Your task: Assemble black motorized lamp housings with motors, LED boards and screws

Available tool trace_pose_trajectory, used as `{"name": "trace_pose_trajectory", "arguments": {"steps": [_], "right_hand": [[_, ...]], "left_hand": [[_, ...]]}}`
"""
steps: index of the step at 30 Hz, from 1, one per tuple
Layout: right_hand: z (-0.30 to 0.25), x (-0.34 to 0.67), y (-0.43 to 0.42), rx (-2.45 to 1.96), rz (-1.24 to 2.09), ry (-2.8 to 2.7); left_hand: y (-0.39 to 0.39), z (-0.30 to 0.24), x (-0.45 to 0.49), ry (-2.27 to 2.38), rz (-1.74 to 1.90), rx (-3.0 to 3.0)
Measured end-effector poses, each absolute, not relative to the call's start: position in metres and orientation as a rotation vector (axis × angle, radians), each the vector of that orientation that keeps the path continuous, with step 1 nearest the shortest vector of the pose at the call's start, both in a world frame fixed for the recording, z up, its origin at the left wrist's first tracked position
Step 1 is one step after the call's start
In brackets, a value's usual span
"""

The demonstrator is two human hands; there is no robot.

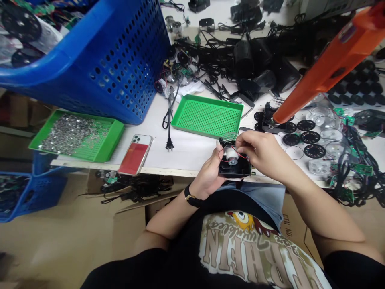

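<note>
My left hand (207, 174) is wrapped round a small black housing (233, 166) held at the table's front edge, with a watch on the wrist. A silver motor (231, 155) sits in the housing, with thin red wires across it. My right hand (260, 150) is closed over the housing's top right, fingertips pinching at the motor and wires.
An empty green mesh tray (207, 116) lies just behind the hands. A second green tray (78, 134) of small metal parts and a phone (135, 154) sit left. A blue basket (99, 60) looms at left. An orange tool (327, 60) hangs at right above black discs (309, 138) and cables.
</note>
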State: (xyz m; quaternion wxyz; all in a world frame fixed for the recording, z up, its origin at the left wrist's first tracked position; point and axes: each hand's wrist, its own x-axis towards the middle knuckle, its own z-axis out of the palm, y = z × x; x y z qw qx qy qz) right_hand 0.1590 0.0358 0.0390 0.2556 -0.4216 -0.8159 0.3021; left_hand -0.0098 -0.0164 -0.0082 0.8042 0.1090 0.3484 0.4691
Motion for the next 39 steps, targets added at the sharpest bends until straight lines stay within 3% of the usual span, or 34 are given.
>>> {"name": "trace_pose_trajectory", "arguments": {"steps": [39], "right_hand": [[0.024,0.159,0.021,-1.179,0.692,-2.098]], "left_hand": [[-0.017,-0.002,0.001,0.713,1.074,0.232]]}}
